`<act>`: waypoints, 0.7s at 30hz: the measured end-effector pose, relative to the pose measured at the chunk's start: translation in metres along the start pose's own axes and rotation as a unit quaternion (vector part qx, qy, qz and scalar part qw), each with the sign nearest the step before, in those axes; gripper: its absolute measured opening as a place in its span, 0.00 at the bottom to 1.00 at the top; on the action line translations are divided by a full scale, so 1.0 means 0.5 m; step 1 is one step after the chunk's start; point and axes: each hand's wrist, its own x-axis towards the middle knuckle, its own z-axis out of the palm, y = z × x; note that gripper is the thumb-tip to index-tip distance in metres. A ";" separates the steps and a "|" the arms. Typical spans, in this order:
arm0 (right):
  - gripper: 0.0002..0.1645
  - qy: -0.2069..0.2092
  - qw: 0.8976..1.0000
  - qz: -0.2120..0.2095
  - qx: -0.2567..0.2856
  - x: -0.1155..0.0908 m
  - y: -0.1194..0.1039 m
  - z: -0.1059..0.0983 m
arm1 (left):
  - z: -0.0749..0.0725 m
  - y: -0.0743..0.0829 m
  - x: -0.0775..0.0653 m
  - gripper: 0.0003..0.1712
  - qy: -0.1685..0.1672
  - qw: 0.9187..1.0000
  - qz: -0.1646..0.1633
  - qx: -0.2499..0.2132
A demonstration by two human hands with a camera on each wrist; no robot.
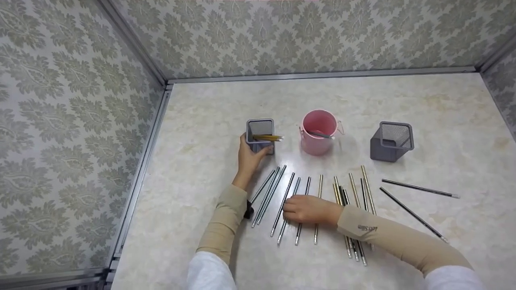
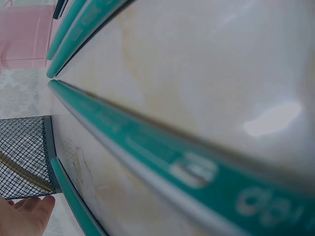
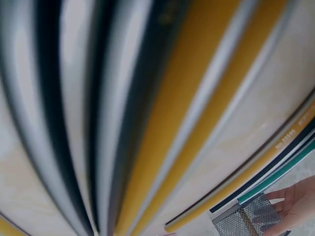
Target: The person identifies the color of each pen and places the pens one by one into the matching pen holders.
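My left hand [image 1: 248, 159] grips a grey mesh pencil holder [image 1: 260, 121] by its sides. Yellow pencils [image 1: 266, 138] lean inside it, their eraser ends past the right rim. In the left wrist view, the holder's mesh [image 2: 22, 147] and my left fingertips [image 2: 42, 209] show at lower left. My right hand [image 1: 310, 209] rests low over the row of pencils. Its fingers curl around a green pencil [image 1: 297, 184]; the fingertips are partly hidden. Black pencils [image 1: 290, 183] lie on both sides of that one. Three green pencils [image 1: 271, 197] lie beside my left forearm.
A pink bucket [image 1: 316, 145] with a dark pencil in it stands at centre. Another mesh holder [image 1: 383, 151] stands to its right. Yellow and black pencils [image 1: 354, 187] lie near my right forearm, partly under it. Two black pencils [image 1: 419, 188] lie apart at right.
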 end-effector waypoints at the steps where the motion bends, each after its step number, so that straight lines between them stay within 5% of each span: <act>1: 0.10 0.004 1.000 0.000 -0.001 0.001 0.000 -0.002 | 0.001 0.000 0.000 0.49 0.000 1.000 0.000 0.000; 13: 0.13 0.063 0.998 0.013 0.005 -0.004 0.017 -0.032 | 0.006 0.001 0.001 0.49 0.003 1.000 0.000 -0.009; 21: 0.10 0.148 0.988 0.047 0.025 -0.007 0.038 -0.057 | 0.002 0.001 0.002 0.47 0.003 1.000 -0.001 0.003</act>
